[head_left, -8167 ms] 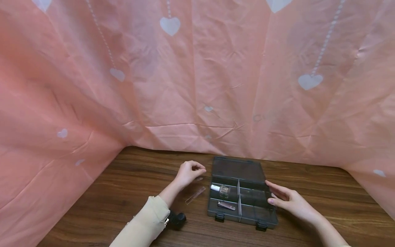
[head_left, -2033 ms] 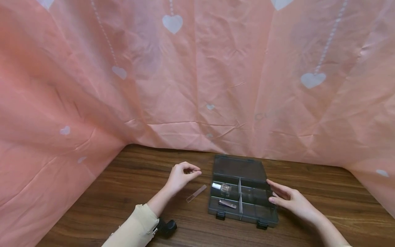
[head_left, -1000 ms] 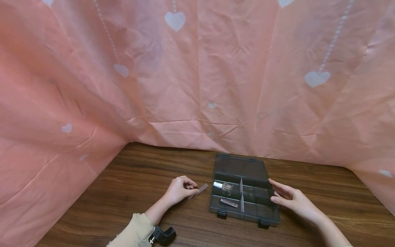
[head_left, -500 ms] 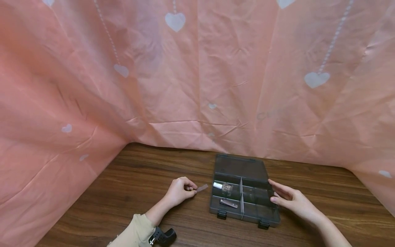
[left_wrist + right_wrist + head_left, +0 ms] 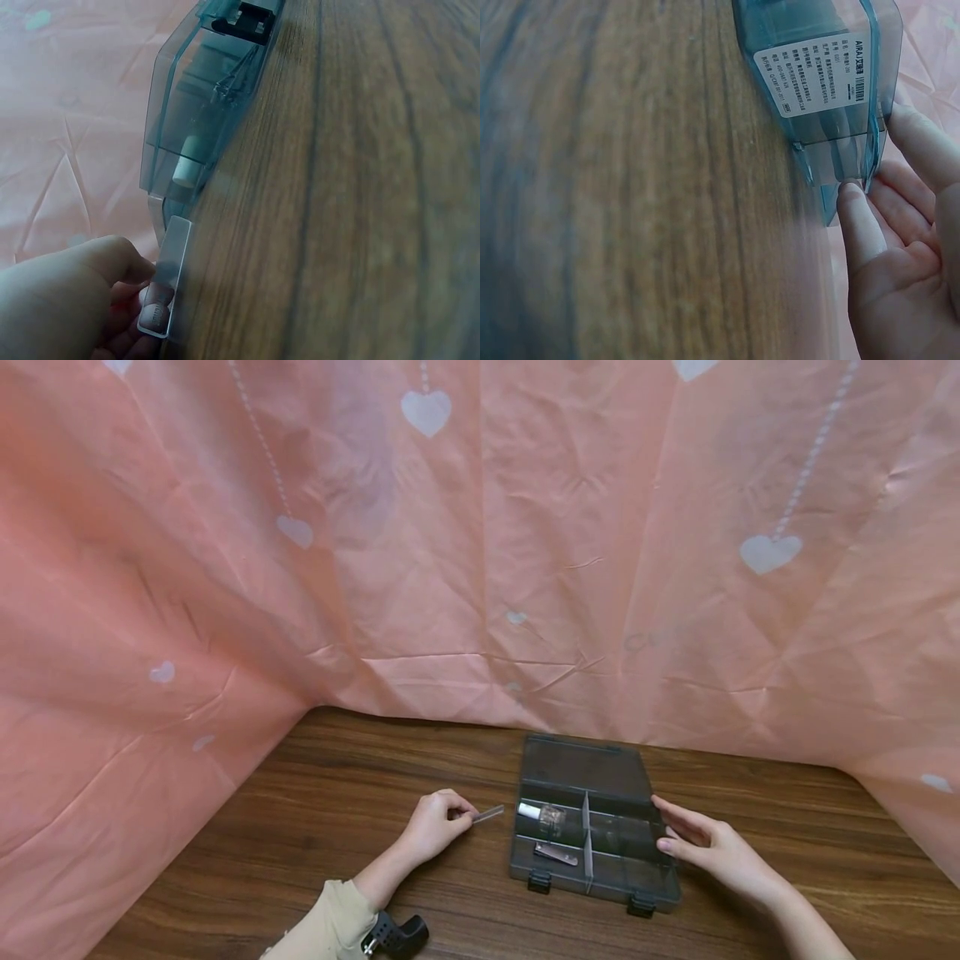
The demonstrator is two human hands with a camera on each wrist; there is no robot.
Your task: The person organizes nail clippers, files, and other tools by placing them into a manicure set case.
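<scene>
A smoky clear plastic organiser box [image 5: 592, 852] lies open on the wooden table [image 5: 315, 827], its lid [image 5: 581, 768] flat behind it. Its left compartments hold a small white-capped bottle [image 5: 538, 812] and a nail clipper [image 5: 556, 854]. My left hand [image 5: 435, 822] pinches a clear plastic divider strip [image 5: 487, 813] just left of the box; in the left wrist view the divider strip [image 5: 169, 270] stands on edge between my fingertips [image 5: 154, 315], near the box [image 5: 202, 127]. My right hand [image 5: 708, 847] rests with straight fingers against the box's right side, where my fingers [image 5: 859, 225] touch the box wall [image 5: 840, 161].
A pink cloth with white hearts [image 5: 480, 543] hangs behind the table and wraps round both sides. A black wrist-camera mount [image 5: 397, 933] sits at my left sleeve [image 5: 330, 927]. A white label [image 5: 817, 71] shows on the box's underside.
My left hand dropped from the air to the table, took hold of the clear divider strip, and has lifted it and turned it toward the box. My right hand stayed on the box's side.
</scene>
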